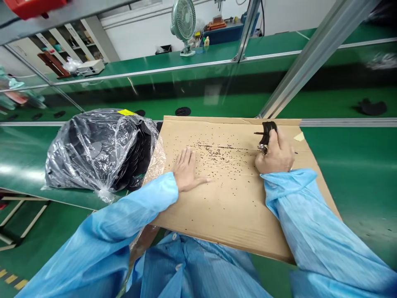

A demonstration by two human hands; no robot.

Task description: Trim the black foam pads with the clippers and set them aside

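Observation:
My left hand (186, 170) lies flat on a sheet of cardboard (229, 223), fingers spread, holding nothing. Many tiny black bits (218, 155) are scattered over the cardboard just right of its fingertips. At the sheet's right side my right hand (276, 153) is closed around a black curved piece (267, 131). A thin dark prong sticks out to the left from that piece. Something small and shiny, metallic (263, 148), shows below it at my fingers; its kind I cannot make out.
A clear plastic bag (89, 145) full of flat black discs stands left of the cardboard. Black pieces (182, 111) lie on the green conveyor (217, 99) behind a metal rail. A slanted metal post (313, 58) rises at the right. A fan (183, 22) stands at the back.

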